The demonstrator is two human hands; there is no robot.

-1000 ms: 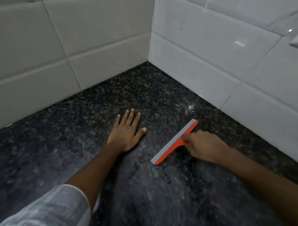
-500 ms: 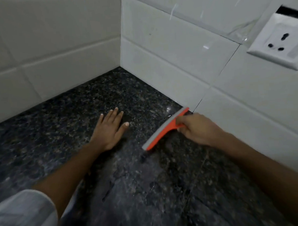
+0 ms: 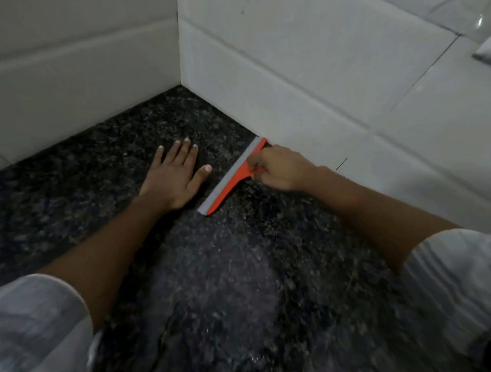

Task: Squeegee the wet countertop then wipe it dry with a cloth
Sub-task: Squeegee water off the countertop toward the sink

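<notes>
The right hand (image 3: 280, 167) curls around the orange handle of the squeegee (image 3: 232, 176), whose grey blade lies on the dark speckled granite countertop (image 3: 229, 285) with its far end touching the base of the white tiled wall (image 3: 318, 84). The left hand (image 3: 176, 177) rests flat on the stone just beside the blade, fingers straight and slightly spread, thumb pointing toward it. Both forearms reach in from white sleeves (image 3: 34, 330). No cloth shows in the view
</notes>
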